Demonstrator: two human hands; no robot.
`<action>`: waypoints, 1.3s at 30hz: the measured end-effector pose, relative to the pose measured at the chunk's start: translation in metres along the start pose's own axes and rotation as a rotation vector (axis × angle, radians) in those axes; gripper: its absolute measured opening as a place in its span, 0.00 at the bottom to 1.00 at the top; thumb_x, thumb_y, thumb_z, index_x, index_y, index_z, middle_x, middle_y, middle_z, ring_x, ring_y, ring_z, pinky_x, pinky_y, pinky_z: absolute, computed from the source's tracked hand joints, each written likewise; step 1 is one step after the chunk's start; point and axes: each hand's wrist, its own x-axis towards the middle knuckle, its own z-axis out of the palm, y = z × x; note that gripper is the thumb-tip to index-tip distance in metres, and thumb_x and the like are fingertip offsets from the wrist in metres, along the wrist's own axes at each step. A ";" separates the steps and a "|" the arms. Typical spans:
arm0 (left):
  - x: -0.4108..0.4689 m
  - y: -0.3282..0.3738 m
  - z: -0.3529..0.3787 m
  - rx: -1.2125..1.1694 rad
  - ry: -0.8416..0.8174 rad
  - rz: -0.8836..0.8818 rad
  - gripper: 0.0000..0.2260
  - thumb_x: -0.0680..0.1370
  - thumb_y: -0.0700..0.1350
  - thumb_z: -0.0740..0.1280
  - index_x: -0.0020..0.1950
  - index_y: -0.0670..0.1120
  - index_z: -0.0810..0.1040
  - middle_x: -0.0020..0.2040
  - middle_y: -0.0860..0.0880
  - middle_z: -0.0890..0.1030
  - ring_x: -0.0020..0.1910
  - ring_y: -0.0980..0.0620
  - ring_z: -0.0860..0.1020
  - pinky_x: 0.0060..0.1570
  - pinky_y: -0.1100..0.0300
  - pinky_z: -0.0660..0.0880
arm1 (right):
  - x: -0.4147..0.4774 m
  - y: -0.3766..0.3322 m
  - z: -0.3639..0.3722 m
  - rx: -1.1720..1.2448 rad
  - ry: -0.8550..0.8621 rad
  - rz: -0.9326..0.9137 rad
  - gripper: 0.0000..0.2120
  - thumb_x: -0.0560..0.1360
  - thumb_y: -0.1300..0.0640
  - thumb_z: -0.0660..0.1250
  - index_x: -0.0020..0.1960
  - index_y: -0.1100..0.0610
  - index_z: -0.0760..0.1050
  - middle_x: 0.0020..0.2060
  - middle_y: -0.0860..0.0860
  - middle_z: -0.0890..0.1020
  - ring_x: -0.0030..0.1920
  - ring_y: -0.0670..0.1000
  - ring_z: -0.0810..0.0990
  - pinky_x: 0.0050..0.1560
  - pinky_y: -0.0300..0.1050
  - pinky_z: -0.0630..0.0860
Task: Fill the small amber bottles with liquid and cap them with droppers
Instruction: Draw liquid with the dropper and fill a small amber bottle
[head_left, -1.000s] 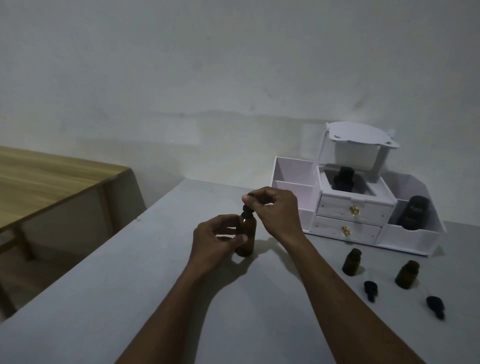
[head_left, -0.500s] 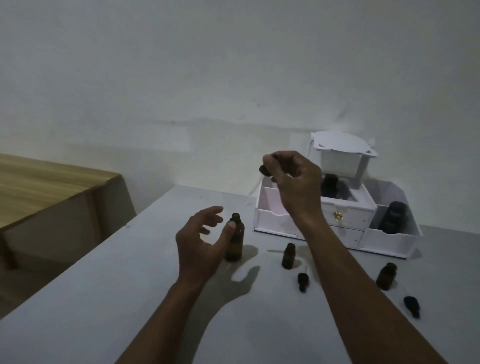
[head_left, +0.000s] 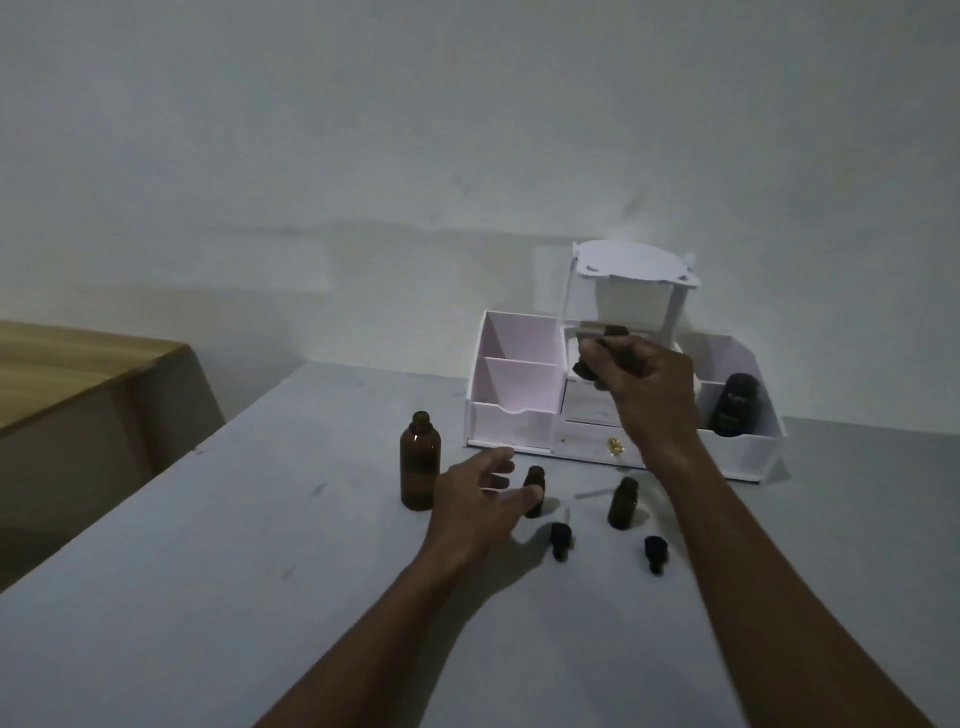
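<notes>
A dark cap (head_left: 583, 368) is pinched in the grip of the right hand (head_left: 641, 384), raised in front of the white organizer (head_left: 511, 421). The left hand (head_left: 480, 501) is held with its grip apart, fingertips at a small amber bottle (head_left: 535, 491). A larger uncapped amber bottle (head_left: 420, 461) is stood on the grey tabletop (head_left: 234, 571) to the left. Another small bottle (head_left: 623, 503) and two droppers (head_left: 561, 540) (head_left: 655, 552) are seen nearby.

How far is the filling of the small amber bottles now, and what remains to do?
Done: the big amber bottle stands open. In hand: the right hand holds a dark cap near the white organizer, while the open left hand reaches for one small bottle. Left: both small bottles, including the second, stand uncapped, and both droppers lie on the table. Liquid level cannot be told.
</notes>
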 end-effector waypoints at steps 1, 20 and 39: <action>0.000 0.001 0.004 0.003 -0.023 -0.025 0.30 0.67 0.50 0.81 0.67 0.53 0.76 0.61 0.56 0.78 0.51 0.59 0.78 0.36 0.74 0.74 | -0.002 0.003 0.001 -0.018 -0.011 0.007 0.03 0.74 0.54 0.73 0.45 0.46 0.81 0.35 0.38 0.83 0.37 0.38 0.84 0.43 0.33 0.80; -0.001 0.007 0.007 -0.033 -0.030 -0.020 0.14 0.73 0.43 0.76 0.59 0.49 0.83 0.50 0.57 0.81 0.49 0.58 0.79 0.50 0.65 0.74 | -0.005 0.033 0.015 -0.067 -0.103 0.070 0.04 0.74 0.50 0.73 0.47 0.48 0.82 0.39 0.44 0.86 0.40 0.41 0.86 0.45 0.37 0.81; 0.005 0.004 0.008 0.019 -0.030 -0.009 0.13 0.74 0.44 0.75 0.58 0.49 0.82 0.50 0.57 0.81 0.46 0.60 0.78 0.49 0.68 0.73 | -0.011 0.032 0.019 -0.140 -0.130 0.001 0.04 0.74 0.57 0.73 0.41 0.52 0.82 0.33 0.40 0.82 0.35 0.35 0.82 0.38 0.20 0.71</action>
